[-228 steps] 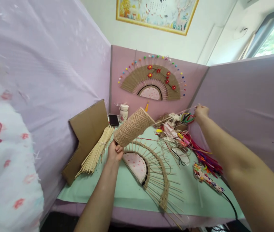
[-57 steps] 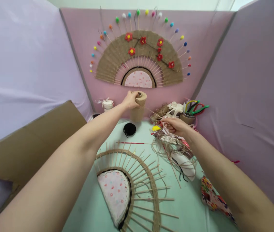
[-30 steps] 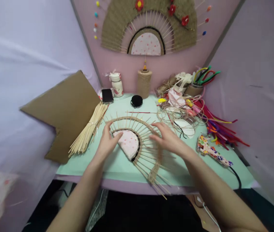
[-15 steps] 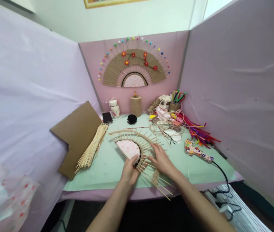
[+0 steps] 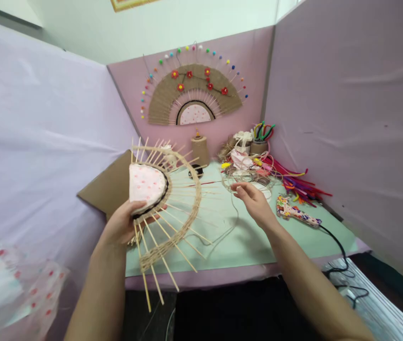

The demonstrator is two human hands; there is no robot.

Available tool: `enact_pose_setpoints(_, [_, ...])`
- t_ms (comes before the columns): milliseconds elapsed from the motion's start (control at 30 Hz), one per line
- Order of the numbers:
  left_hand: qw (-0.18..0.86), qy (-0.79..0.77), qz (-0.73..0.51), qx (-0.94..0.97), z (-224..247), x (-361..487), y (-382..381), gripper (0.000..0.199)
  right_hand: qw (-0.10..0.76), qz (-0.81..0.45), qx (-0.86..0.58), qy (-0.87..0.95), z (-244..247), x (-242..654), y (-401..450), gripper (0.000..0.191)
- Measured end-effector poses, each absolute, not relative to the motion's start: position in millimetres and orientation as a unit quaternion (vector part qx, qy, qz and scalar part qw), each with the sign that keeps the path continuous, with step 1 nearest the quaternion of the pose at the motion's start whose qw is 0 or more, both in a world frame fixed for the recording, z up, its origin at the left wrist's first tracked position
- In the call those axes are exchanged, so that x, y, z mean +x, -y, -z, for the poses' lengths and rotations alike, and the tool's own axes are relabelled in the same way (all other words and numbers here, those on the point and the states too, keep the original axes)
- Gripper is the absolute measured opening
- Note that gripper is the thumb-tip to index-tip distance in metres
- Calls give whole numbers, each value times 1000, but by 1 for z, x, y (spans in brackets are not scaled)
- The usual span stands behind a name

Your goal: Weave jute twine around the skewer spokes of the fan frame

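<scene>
My left hand (image 5: 125, 222) grips the fan frame (image 5: 147, 185) by its pink spotted half-circle centre, thumb on the front and fingers behind. Thin sticks radiate from the centre, and a woven twine band (image 5: 195, 203) curves through them. The frame is raised over the left part of the table. Apart from the frame, my right hand (image 5: 253, 201) is to the right with thumb and fingertips pinched together on the twine strand (image 5: 236, 215), which hangs down and curves back towards the band.
A finished fan (image 5: 196, 90) hangs on the back panel. Behind the work stand a twine cone (image 5: 199, 150), tangled twine and pipe cleaners (image 5: 303, 187). A patterned glue gun (image 5: 299, 213) with a black cord lies right; cardboard (image 5: 105, 182) lies left.
My left hand has lifted the frame up and left, turning it more upright. My right hand has left the sticks and moved right and up, drawing the strand out.
</scene>
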State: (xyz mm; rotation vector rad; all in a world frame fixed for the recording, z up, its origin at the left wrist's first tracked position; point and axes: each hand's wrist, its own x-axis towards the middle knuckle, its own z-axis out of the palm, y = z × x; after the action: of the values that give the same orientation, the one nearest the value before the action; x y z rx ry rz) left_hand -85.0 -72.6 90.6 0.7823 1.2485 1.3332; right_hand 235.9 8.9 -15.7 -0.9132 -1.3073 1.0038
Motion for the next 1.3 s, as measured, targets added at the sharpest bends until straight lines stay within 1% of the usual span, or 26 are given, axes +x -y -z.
enact_pose_setpoints(67, [548, -497, -588, 326, -98, -86, 61, 44, 615, -498, -337, 510, 18, 220, -20, 42])
enact_pose_setpoints(133, [557, -463, -609, 323, -98, -84, 42, 45, 605, -570, -283, 478, 19, 205, -30, 46])
enact_pose_setpoints(233, [586, -416, -621, 313, -87, -76, 8, 50, 519, -671, -196, 491, 23, 190, -39, 59])
enact_pose_setpoints(333, [626, -377, -618, 290, -66, -64, -17, 53, 432, -733, -119, 512, 31, 186, -40, 69])
enact_pose_setpoints(433, [655, -359, -614, 255, -41, -54, -30, 54, 398, -763, -124, 494, 40, 192, -41, 70])
enact_pose_setpoints(500, [668, -353, -613, 231, -25, -50, -34, 54, 408, -766, -151, 474, 44, 198, -42, 65])
enact_pose_setpoints(600, [686, -340, -609, 207, -9, -49, -35, 53, 429, -742, -196, 476, 46, 202, -42, 50])
enact_pose_setpoints(800, [705, -318, -606, 184, 4, -50, -34, 53, 462, -668, -308, 495, 50, 190, -42, 37])
enact_pose_setpoints(867, [705, -321, -607, 182, 5, -49, -34, 52, 489, -619, -345, 508, 54, 186, -44, 35])
enact_pose_setpoints(1000, [715, -319, -593, 189, 8, -39, -33, 51, 559, -479, -395, 550, 60, 178, -47, 29])
enact_pose_setpoints(1067, [723, -314, -587, 187, 9, -33, -31, 50, 575, -447, -396, 560, 62, 173, -46, 27])
enact_pose_setpoints(1167, [733, -308, -578, 185, 10, -28, -30, 49, 564, -479, -397, 543, 63, 169, -44, 27])
enact_pose_setpoints(1300, [721, -331, -581, 183, 9, -34, -28, 48, 519, -583, -370, 504, 62, 175, -44, 36])
